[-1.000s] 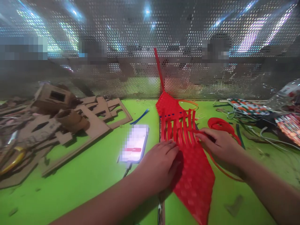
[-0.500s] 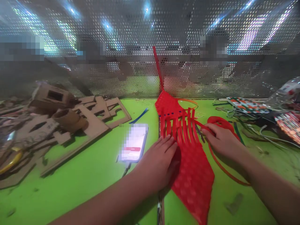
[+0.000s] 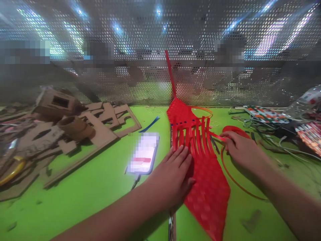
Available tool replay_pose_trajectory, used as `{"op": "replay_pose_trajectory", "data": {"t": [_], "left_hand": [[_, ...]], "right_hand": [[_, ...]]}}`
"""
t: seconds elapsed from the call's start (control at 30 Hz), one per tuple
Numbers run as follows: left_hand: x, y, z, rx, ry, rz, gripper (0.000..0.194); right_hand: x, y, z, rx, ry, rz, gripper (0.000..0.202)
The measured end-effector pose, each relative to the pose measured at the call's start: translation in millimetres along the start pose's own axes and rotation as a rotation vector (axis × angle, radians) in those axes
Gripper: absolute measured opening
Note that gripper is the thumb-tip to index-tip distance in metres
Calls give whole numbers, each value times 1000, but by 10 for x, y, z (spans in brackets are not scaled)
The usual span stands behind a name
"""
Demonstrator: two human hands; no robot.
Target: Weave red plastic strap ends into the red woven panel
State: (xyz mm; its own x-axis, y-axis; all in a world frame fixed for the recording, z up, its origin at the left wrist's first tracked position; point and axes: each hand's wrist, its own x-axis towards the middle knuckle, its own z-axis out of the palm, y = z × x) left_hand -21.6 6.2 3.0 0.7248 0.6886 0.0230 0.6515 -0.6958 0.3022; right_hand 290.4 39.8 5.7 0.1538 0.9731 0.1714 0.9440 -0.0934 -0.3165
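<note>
A red woven piece [image 3: 209, 187] lies on the green table, its loose upright strips [image 3: 198, 137] spread in a row across the middle. Blue marks run along the upper woven part [image 3: 178, 108], from which one long strip [image 3: 170, 72] sticks up. My left hand [image 3: 177, 174] rests flat on the left side of the weave with its fingers spread. To the right, my right hand [image 3: 238, 147] pinches a red strip [image 3: 217, 136] that reaches the right edge of the loose strips. An orange band [image 3: 235, 179] curves below that hand.
A lit phone [image 3: 144, 154] with a cable lies left of my left hand. Cardboard pieces [image 3: 100, 144] are piled at the left. A perforated metal screen [image 3: 150, 77] stands behind. Cables, a patterned woven piece [image 3: 265, 113] and a clear bottle [image 3: 307, 100] are at the right.
My right hand has moved slightly right with the red strip, which now looks tauter. My left hand stays on the weave, its thumb now more visible and spread.
</note>
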Motion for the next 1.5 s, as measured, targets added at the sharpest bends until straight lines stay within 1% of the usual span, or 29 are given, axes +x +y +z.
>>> {"op": "replay_pose_trajectory", "data": {"t": [0.13,0.27,0.4,0.5,0.57,0.7,0.8,0.87,0.93,1.1,1.23,1.33,1.5], "left_hand": [[2,-6,6,39,55,76,57],[-8,-23,22,49,113,131,53],[-22,-35,26,-15,213,149,30],[-22,-36,5,-40,257,157,25],[-16,-34,-11,-42,241,168,25],[4,-22,-6,-57,144,180,31],[10,-12,18,-54,83,153,39],[9,-8,26,-46,52,141,41],[7,-8,25,-39,28,143,41],[5,-11,5,-34,14,144,41],[0,-2,-10,-50,10,128,42],[-2,6,-21,-62,1,118,42],[0,0,-22,-65,-20,114,44]], "right_hand": [[13,31,25,-21,-11,-13,38],[27,52,38,-24,-24,-20,38],[3,17,36,32,-30,-33,36],[-13,-13,41,75,-18,-61,34],[-10,-19,47,83,-4,-84,36],[15,0,72,114,17,-103,38],[27,18,92,156,-14,-98,38],[27,23,95,179,-46,-109,37],[27,24,85,173,-42,-125,35],[34,8,7,113,30,-141,39],[35,-21,-46,73,15,-98,33],[37,-27,-52,50,3,-69,33],[42,7,-45,46,-7,-101,29]]}}
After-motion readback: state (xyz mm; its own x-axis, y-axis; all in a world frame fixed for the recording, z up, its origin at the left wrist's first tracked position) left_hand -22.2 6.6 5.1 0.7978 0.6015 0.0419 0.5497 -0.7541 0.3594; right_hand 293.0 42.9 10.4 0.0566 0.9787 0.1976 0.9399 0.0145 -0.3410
